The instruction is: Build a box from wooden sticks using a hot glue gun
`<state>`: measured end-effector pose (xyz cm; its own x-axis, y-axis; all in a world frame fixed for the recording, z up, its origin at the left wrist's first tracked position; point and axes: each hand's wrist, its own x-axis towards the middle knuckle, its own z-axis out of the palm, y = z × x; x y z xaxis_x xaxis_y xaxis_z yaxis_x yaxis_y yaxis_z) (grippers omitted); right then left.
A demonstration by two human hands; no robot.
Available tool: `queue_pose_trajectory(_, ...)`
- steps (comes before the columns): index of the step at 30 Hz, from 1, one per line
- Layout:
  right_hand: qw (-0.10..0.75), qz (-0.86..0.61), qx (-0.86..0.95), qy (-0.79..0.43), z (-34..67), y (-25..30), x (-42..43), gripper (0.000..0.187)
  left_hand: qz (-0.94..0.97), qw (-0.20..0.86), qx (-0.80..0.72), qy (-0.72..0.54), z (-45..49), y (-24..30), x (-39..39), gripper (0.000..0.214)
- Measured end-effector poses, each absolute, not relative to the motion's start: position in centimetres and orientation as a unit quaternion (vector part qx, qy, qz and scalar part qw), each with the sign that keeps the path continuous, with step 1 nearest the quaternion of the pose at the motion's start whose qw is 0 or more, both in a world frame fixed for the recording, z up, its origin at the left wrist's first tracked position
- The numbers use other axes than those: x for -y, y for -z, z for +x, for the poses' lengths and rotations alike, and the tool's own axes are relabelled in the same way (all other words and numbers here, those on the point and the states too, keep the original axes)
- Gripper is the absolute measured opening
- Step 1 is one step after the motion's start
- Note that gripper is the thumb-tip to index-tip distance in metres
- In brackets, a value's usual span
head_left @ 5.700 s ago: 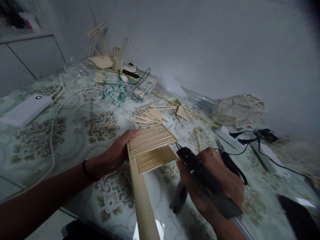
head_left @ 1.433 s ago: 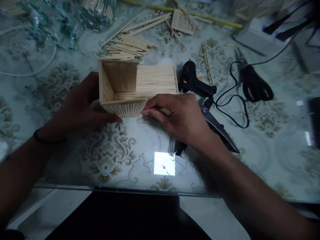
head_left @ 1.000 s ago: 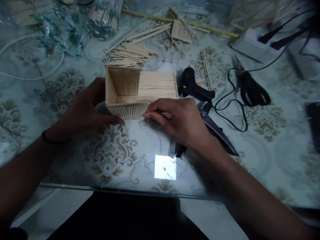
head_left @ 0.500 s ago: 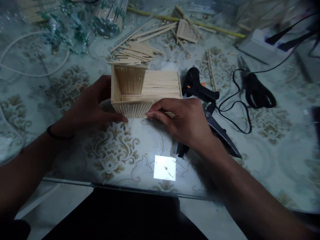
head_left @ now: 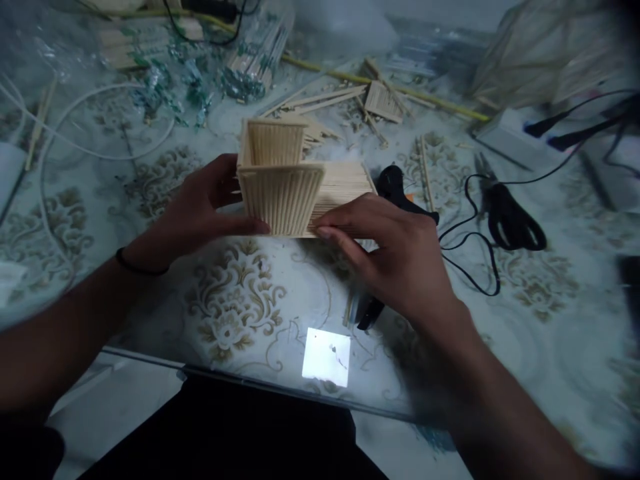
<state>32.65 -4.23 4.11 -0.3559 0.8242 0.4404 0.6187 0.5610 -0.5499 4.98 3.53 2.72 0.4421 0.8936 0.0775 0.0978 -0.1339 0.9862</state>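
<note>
A small structure of thin wooden sticks (head_left: 283, 200), with upright slatted walls at its left and a flat slatted base running right, is between my hands above the glass-topped table. My left hand (head_left: 205, 203) grips its left end, thumb along the lower front edge and fingers behind the wall. With thumb and forefinger, my right hand (head_left: 385, 243) pinches the front edge of the base, right of the front wall. Just behind that hand lies a black glue gun (head_left: 400, 193). A dark-handled cutting tool (head_left: 371, 312) is mostly covered by my right hand.
Loose sticks (head_left: 320, 130) and a small slatted panel (head_left: 384, 101) lie behind the structure. Bagged sticks (head_left: 257, 53) are at the back left. Pliers (head_left: 510, 207), a black cord (head_left: 470, 267) and a white power strip (head_left: 515, 137) are at right. A white cable (head_left: 45, 173) loops at left.
The view has shifted, and the structure appears a little further right and tipped, showing more of its front wall and less of its inside. Both hands keep their hold.
</note>
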Motion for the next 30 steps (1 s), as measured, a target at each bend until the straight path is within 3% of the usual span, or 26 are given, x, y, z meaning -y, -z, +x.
queue_pose_trajectory(5, 0.346, -0.427, 0.835, -0.033, 32.8, -6.0, 4.4, 0.008, 0.611, 0.563, -0.389, -0.397, 4.7, -3.2, -3.1, 0.075)
queue_pose_trajectory(11, 0.331, -0.422, 0.844, 0.000, 32.4, -7.1, 5.2, 0.008, 0.592, 0.574, -0.401, -0.399, 4.3, -4.4, -2.5, 0.067)
queue_pose_trajectory(23, 0.388, -0.476, 0.753, -0.236, 33.0, -7.1, 5.5, 0.010, 0.688, 0.520, -0.392, -0.321, 4.2, -2.7, -2.1, 0.087)
queue_pose_trajectory(26, 0.424, -0.484, 0.720, -0.259, 32.5, -6.5, 5.5, 0.011, 0.701, 0.515, -0.383, -0.311, 4.3, -2.3, -2.0, 0.098)
queue_pose_trajectory(30, 0.464, -0.479, 0.693, -0.274, 31.8, -6.7, 5.4, 0.015, 0.719, 0.498, -0.378, -0.304, 4.4, -2.7, -1.9, 0.092)
